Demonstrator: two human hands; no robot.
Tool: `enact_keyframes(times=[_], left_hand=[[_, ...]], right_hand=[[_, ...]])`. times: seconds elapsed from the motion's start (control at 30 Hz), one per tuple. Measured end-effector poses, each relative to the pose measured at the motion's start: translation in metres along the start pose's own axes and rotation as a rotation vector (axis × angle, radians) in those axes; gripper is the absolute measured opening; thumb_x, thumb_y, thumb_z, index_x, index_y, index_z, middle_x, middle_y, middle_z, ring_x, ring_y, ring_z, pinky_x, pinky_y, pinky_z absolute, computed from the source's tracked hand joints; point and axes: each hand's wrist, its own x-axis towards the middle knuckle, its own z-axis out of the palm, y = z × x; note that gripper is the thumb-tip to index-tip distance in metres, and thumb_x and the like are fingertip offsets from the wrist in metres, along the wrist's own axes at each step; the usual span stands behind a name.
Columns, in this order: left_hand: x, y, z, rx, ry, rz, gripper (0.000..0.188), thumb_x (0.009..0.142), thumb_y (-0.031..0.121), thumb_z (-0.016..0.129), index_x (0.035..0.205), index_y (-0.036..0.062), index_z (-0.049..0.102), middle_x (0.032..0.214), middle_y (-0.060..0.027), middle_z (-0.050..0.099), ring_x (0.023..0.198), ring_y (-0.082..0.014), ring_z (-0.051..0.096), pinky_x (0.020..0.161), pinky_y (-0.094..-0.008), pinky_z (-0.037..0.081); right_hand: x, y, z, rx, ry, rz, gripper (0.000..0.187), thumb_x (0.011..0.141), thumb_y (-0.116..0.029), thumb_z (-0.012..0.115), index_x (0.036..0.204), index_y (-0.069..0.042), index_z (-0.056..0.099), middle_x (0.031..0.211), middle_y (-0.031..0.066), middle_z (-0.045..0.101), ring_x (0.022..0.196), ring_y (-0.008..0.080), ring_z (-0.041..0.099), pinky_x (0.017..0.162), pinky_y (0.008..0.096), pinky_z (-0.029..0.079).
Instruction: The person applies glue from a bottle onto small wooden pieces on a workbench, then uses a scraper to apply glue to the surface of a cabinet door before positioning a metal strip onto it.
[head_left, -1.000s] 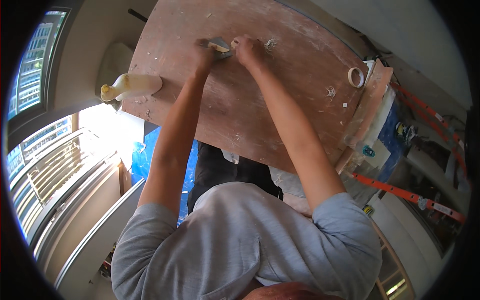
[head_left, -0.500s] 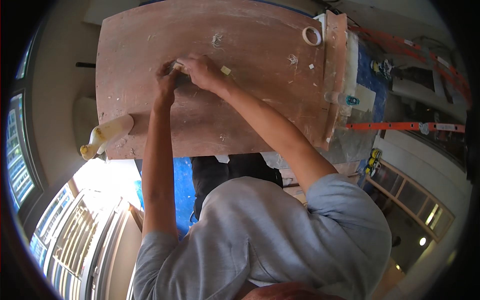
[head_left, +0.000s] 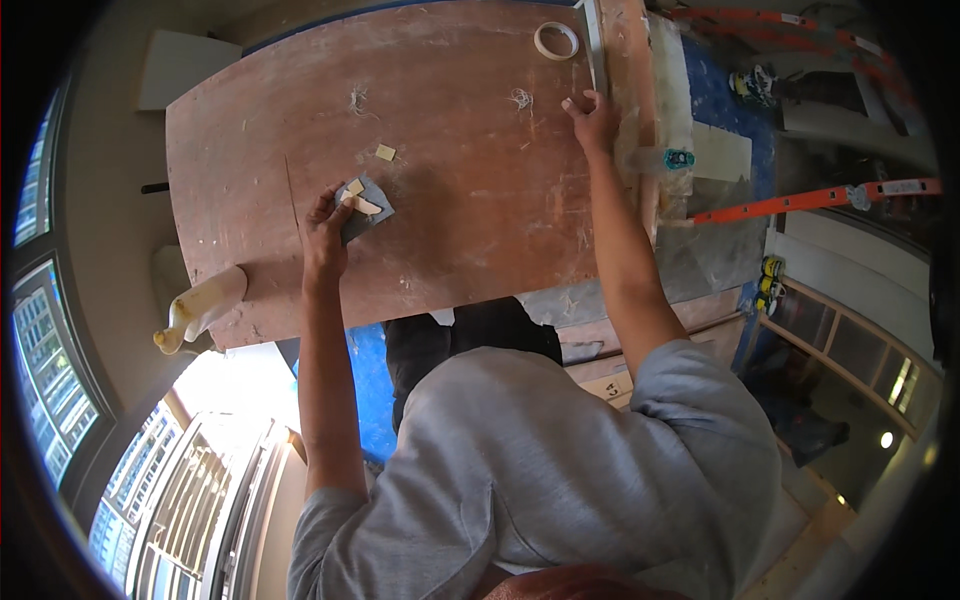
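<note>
My left hand [head_left: 325, 232] is closed around the edge of a small grey sheet [head_left: 378, 190], which looks like sandpaper. On the sheet lie a pale strip [head_left: 362, 204] and a small pale square piece [head_left: 355, 187], thumb beside them. My right hand [head_left: 596, 124] reaches to the right part of the brown wooden board [head_left: 450, 200], near its raised edge strip. Its thumb and fingers stand apart, and nothing shows between them. Another pale yellowish square [head_left: 385, 152] lies loose on the board, just beyond the sheet.
A masking-tape roll [head_left: 556, 41] and two tangles of fibre, one [head_left: 358, 100] left and one [head_left: 521, 98] right, lie on the board. At its left edge rests a white bottle [head_left: 205, 305] with a yellowed tip. A clear, teal-ended object [head_left: 678, 159] and orange ladder [head_left: 800, 208] are at right.
My hands have parted: the right let go and swung far right, while the left drew nearer with the sheet and pieces. A small white piece near the right edge no longer shows. The view shifted.
</note>
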Motion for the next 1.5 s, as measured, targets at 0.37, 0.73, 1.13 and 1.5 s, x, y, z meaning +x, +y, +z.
enact_keyframes(times=[0.37,0.73,1.13,1.5], left_hand=[[-0.032,-0.018,0.027,0.141,0.038,-0.008,0.034,0.093,0.007,0.068,0.124,-0.0026,0.061,0.109,-0.0090,0.069,0.096,-0.0157,0.067,0.088,-0.0281,0.053],[-0.055,-0.040,0.036,0.198,0.029,0.029,0.030,0.092,0.005,0.067,0.119,-0.0045,0.062,0.107,-0.0094,0.070,0.094,-0.0144,0.066,0.087,-0.0275,0.052],[-0.076,-0.046,0.022,0.116,0.129,0.051,0.034,0.090,0.005,0.070,0.121,-0.0041,0.061,0.107,-0.0101,0.070,0.094,-0.0160,0.068,0.086,-0.0289,0.054],[-0.115,-0.047,-0.013,0.037,0.227,0.035,0.036,0.090,0.003,0.069,0.124,-0.0039,0.059,0.108,-0.0111,0.070,0.095,-0.0181,0.069,0.086,-0.0313,0.056]], right_hand=[[0.019,-0.005,0.002,0.131,-0.312,0.094,0.025,0.083,-0.023,0.079,0.100,-0.008,0.071,0.097,0.0103,0.070,0.090,0.0311,0.069,0.078,0.0411,0.054],[-0.077,-0.046,-0.030,0.328,-0.417,-0.485,0.010,0.080,-0.006,0.073,0.088,-0.009,0.071,0.092,0.0106,0.069,0.079,0.0303,0.067,0.072,0.0418,0.053],[-0.022,-0.079,0.020,0.221,-0.378,-0.265,0.009,0.085,-0.009,0.069,0.094,-0.006,0.068,0.094,0.0151,0.069,0.091,0.0372,0.067,0.080,0.0452,0.052],[-0.152,-0.247,0.072,0.347,-0.367,-0.613,0.012,0.081,-0.006,0.070,0.094,-0.006,0.069,0.095,0.0179,0.068,0.092,0.0380,0.066,0.082,0.0473,0.053]])
